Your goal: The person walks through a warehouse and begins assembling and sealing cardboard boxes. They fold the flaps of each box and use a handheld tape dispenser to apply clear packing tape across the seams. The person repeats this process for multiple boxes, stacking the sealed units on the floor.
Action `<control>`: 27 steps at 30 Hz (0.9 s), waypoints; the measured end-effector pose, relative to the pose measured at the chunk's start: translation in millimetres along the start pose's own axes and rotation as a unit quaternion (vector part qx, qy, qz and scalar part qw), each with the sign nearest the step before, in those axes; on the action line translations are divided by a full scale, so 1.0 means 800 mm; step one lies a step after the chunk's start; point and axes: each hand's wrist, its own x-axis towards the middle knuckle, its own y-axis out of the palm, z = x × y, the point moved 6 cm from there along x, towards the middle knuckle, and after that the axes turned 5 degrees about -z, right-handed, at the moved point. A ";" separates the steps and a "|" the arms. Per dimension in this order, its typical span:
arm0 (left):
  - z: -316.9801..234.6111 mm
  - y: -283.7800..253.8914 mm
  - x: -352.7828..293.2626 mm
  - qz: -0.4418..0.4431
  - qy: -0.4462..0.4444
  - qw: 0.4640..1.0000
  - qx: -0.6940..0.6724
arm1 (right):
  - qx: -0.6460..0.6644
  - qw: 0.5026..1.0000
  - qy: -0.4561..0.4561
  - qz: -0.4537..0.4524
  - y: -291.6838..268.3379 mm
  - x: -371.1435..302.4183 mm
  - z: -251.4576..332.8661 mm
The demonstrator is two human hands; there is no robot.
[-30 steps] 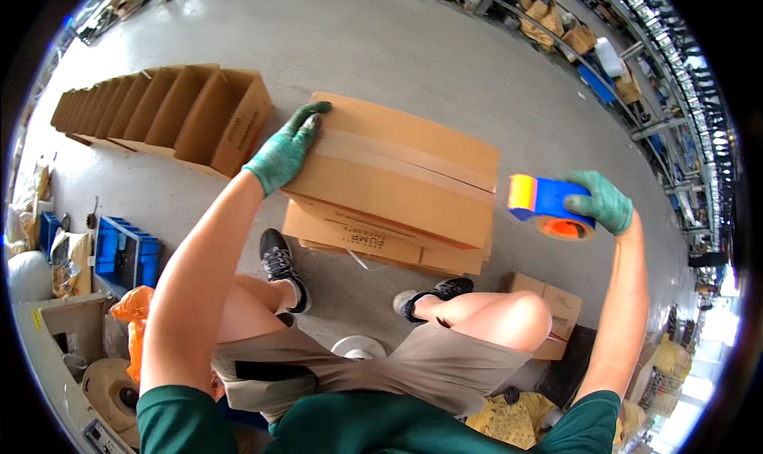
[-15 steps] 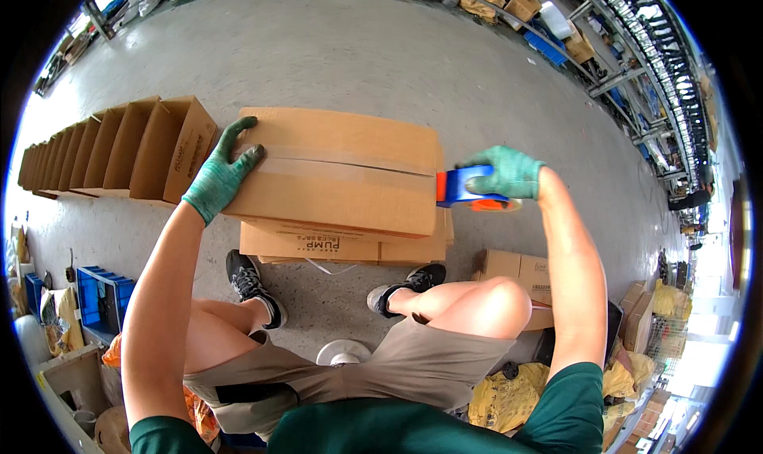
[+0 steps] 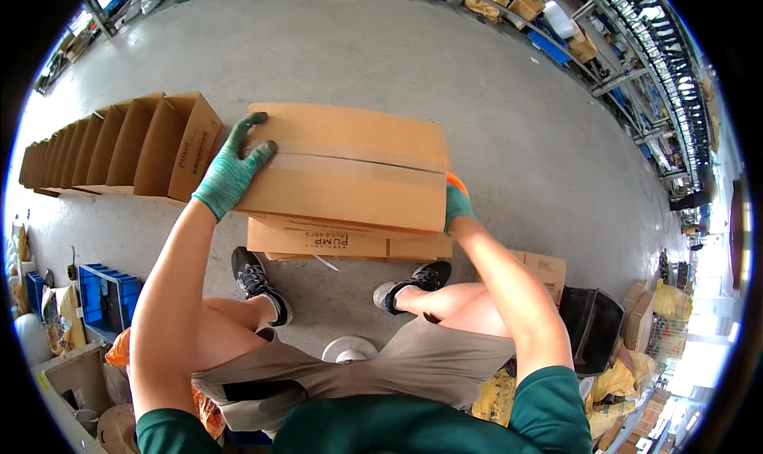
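Note:
A closed cardboard box (image 3: 350, 192) lies in front of me, a strip of clear tape running along its top seam. My left hand (image 3: 234, 168), in a green glove, grips its left end; the thumb and a finger show on top, the other fingers are hidden. At the right end, my right hand (image 3: 458, 208) is low against the side, also gloved and mostly hidden by the box. It holds a tape dispenser (image 3: 458, 183), of which only an orange part shows. Beneath the box are more flat cardboard pieces or cartons (image 3: 366, 245).
A row of open cardboard boxes (image 3: 151, 148) stands on the floor to the left. Blue crates (image 3: 107, 299) are near my left knee. By my right leg are another carton (image 3: 544, 273) and a black bin (image 3: 590, 331). Loaded metal shelving (image 3: 612, 81) lines the far right.
My right hand has moved left and down with the tape dispenser, from beside the box to against its right end. The box appears slightly further right in view; my left hand keeps its hold.

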 end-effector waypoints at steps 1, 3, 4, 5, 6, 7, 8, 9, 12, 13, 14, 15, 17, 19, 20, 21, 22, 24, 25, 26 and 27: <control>-0.004 0.001 0.000 0.002 0.007 1.000 -0.009 | 0.180 0.980 0.085 -0.027 0.007 0.010 -0.031; 0.000 -0.008 -0.007 -0.006 -0.008 1.000 0.004 | 0.433 0.876 0.210 -0.038 0.046 -0.034 -0.024; 0.001 -0.008 -0.007 -0.007 -0.007 1.000 0.004 | 0.400 0.892 0.207 -0.032 0.037 -0.043 0.003; 0.002 -0.008 -0.007 -0.009 -0.007 1.000 0.004 | 0.367 0.907 0.205 -0.025 0.025 -0.053 0.033; 0.001 -0.008 -0.005 -0.010 -0.005 1.000 0.002 | 0.271 0.945 0.178 -0.025 0.000 -0.054 0.064; 0.001 -0.007 -0.004 0.002 0.001 1.000 -0.006 | 0.112 0.986 0.119 -0.042 -0.031 -0.054 0.102; 0.000 -0.006 -0.003 0.000 -0.006 1.000 0.000 | -0.061 0.994 0.051 -0.081 -0.061 -0.057 0.144; -0.004 -0.007 -0.006 0.000 -0.017 1.000 0.009 | -0.157 0.979 -0.037 -0.126 -0.074 -0.069 0.197; -0.003 -0.012 -0.012 0.000 -0.034 0.999 0.024 | -0.195 0.875 -0.391 -0.208 -0.026 -0.145 0.343; -0.007 -0.012 -0.012 0.000 -0.031 0.999 0.021 | -0.200 0.858 -0.434 -0.188 0.011 -0.155 0.364; -0.010 -0.010 -0.011 0.000 -0.028 0.999 0.019 | -0.204 0.839 -0.475 -0.167 0.053 -0.163 0.383; -0.010 -0.005 -0.009 0.004 -0.017 1.000 0.013 | -0.236 0.821 -0.493 -0.164 0.101 -0.158 0.387; 0.000 -0.005 -0.007 0.006 -0.002 1.000 0.010 | -0.296 0.791 -0.511 -0.159 0.166 -0.151 0.381; -0.004 -0.005 -0.009 0.027 -0.002 1.000 0.013 | -0.375 0.764 -0.501 -0.158 0.189 -0.151 0.370; -0.003 -0.007 -0.010 0.036 -0.005 0.999 0.014 | -0.391 0.763 -0.494 -0.143 0.185 -0.148 0.362; 0.001 -0.009 -0.011 0.026 -0.014 1.000 0.012 | -0.406 0.762 -0.487 -0.128 0.168 -0.145 0.351; 0.007 -0.011 -0.015 0.014 -0.027 1.000 0.007 | -0.423 0.760 -0.480 -0.110 0.147 -0.142 0.337; 0.004 -0.014 -0.014 -0.019 -0.032 0.999 0.001 | -0.451 0.769 -0.429 -0.147 0.082 -0.127 0.307; -0.001 -0.006 -0.014 -0.035 -0.030 0.999 -0.004 | -0.463 0.784 -0.378 -0.165 0.042 -0.117 0.290; 0.000 -0.005 -0.017 -0.053 -0.033 0.998 -0.001 | -0.467 0.803 -0.327 -0.175 0.020 -0.107 0.269; 0.010 -0.002 -0.015 -0.038 -0.055 0.997 -0.040 | -0.341 0.872 -0.319 -0.145 0.009 -0.099 0.253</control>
